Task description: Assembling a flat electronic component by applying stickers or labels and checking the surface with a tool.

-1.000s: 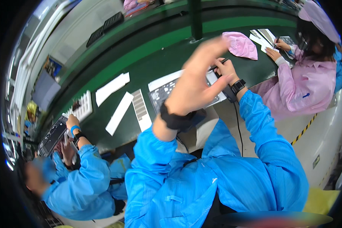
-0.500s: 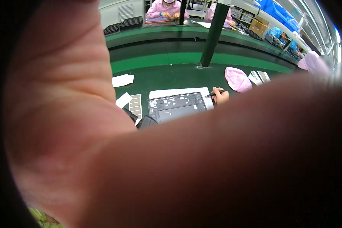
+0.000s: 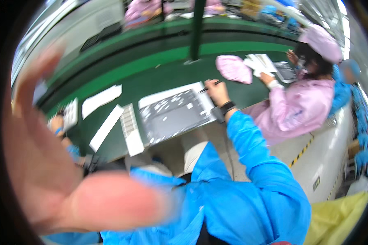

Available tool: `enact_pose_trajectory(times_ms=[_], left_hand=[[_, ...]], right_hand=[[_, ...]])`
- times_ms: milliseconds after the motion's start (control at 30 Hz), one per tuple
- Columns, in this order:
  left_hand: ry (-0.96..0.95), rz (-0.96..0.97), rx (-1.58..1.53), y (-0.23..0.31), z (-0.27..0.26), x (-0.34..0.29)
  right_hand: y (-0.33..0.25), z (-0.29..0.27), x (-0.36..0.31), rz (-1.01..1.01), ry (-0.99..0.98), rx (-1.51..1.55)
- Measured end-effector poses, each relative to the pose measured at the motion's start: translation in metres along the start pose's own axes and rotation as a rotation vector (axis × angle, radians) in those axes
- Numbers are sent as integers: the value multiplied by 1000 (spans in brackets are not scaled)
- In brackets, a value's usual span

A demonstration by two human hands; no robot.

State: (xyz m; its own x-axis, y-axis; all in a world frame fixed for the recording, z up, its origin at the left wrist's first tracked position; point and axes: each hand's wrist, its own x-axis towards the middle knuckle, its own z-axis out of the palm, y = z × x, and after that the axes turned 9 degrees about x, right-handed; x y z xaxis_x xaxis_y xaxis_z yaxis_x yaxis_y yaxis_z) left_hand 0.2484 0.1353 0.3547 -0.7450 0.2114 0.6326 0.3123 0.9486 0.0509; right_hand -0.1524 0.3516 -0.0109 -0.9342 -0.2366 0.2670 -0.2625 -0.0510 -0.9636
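My right hand [image 3: 217, 92], with a black band at its wrist, is closed around a slim black pen-shaped tool [image 3: 210, 86]. It rests at the right edge of a dark grey rectangular panel [image 3: 173, 116] dotted with small white pieces. Under the panel lies a white sheet [image 3: 149, 101]. A large blurred hand [image 3: 57, 175], thumb and fingers apart, fills the left side close up; its arm does not show, so whose it is I cannot tell. Behind it, a black device [image 3: 95, 162] sits at the table edge. My left hand cannot be made out surely there.
Left of the panel lie a label sheet [image 3: 131, 128] and white strips [image 3: 106, 127]. A pink cap [image 3: 234, 69] is farther right on the green table [image 3: 171, 75]. A co-worker in pink [image 3: 298, 102] sits right. Another small hand [image 3: 57, 122] with a blue wristband shows far left.
The large close-up hand has drawn back to the left and opened up, uncovering my blue coat, right arm and the table's left part. The view has tilted and shifted; my right hand keeps the tool.
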Motion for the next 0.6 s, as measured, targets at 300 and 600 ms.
enact_pose_trajectory(times_ms=[300,600], left_hand=[[161,-674,-153,-74,142,-168],[-356,-682,218,-105,248,-250]], right_hand=[[-12,19,-19,93,-43,218],[-8,16,-12,81,-36,253]])
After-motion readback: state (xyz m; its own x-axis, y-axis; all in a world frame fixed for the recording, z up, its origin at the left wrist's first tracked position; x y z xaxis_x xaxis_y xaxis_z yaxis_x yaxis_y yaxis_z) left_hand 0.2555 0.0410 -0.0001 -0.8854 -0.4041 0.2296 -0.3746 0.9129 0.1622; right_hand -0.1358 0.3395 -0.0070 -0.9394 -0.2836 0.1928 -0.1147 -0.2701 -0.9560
